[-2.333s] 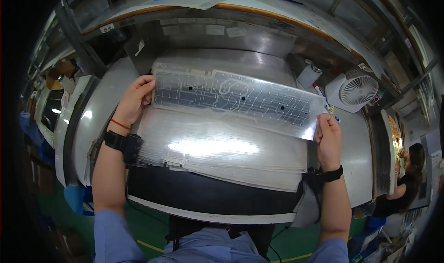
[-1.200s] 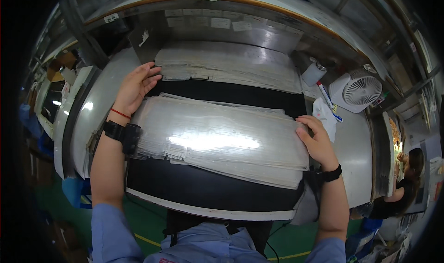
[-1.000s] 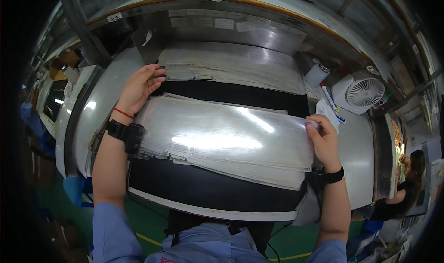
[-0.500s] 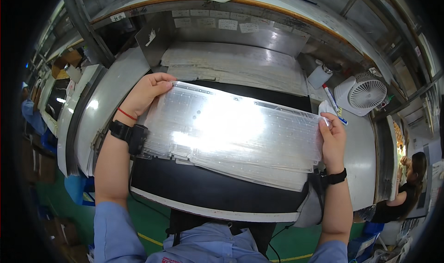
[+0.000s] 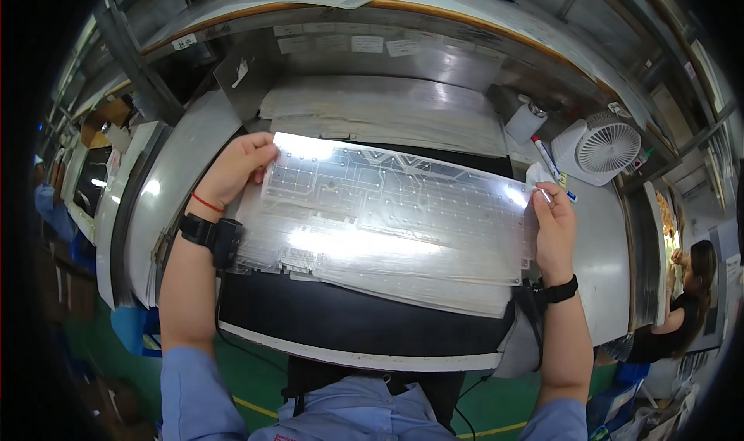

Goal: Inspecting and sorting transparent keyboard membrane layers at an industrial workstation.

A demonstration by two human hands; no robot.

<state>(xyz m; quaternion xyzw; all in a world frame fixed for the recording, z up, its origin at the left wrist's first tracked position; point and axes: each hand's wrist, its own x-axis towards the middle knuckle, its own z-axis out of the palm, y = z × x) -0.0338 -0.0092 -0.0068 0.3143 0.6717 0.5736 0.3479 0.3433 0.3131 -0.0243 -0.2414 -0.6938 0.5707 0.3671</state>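
Note:
My left hand (image 5: 242, 167) pinches the upper left corner of a clear flexible circuit sheet (image 5: 418, 193) between thumb and fingers. At the sheet's right end, my right hand (image 5: 555, 228) grips the edge near the upper corner. Fine traces and rows of small dots run across the film, and bright glare hides parts of it. The sheet is held tilted over a stack of similar clear sheets (image 5: 434, 294), whose uneven lower edges show. That stack rests on a black mat (image 5: 341, 317).
Behind the mat lies another pile of clear sheets (image 5: 372, 104) against a metal back panel. To the right are a white bottle (image 5: 526, 123), markers (image 5: 545, 157) and a white fan (image 5: 608, 148). A shelf (image 5: 465, 15) overhangs the bench. A person (image 5: 682, 309) sits at far right.
The sheet's tilt has changed: glare has shifted off its middle, and the circuit traces now show clearly. Both hands keep their hold and appear slightly further left, along with a small shift of the view.

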